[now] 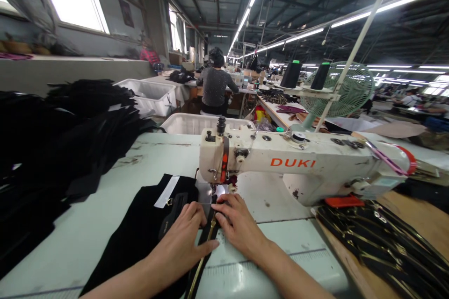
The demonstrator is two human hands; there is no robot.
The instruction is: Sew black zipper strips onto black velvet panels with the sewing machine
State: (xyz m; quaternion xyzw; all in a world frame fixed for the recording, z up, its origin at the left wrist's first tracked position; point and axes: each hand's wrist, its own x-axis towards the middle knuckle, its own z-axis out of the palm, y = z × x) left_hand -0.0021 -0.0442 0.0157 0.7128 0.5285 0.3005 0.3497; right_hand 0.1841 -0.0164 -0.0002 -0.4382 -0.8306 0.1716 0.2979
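A black zipper point(197, 273) with gold teeth runs lengthwise along the black fabric piece point(122, 243) up to the needle area of the sewing machine point(259, 156). My left hand point(187, 238) lies on the fabric, fingers bent over it and thumb stretched out across the zipper. Close to the presser foot, my right hand point(238, 222) has its fingers closed at the zipper's upper end. A white strip point(167, 191) and a dark tab point(171, 217) with a small metal ring lie on the fabric. The hands partly cover the seam.
Black fabric pieces point(59, 149) are piled at left. More gold-toothed zippers point(382, 247) lie on a board at right. White bins point(154, 96) stand behind the table. A person point(215, 81) sits ahead, back turned. Thread cones point(291, 74) and a fan point(338, 88) stand beyond the machine.
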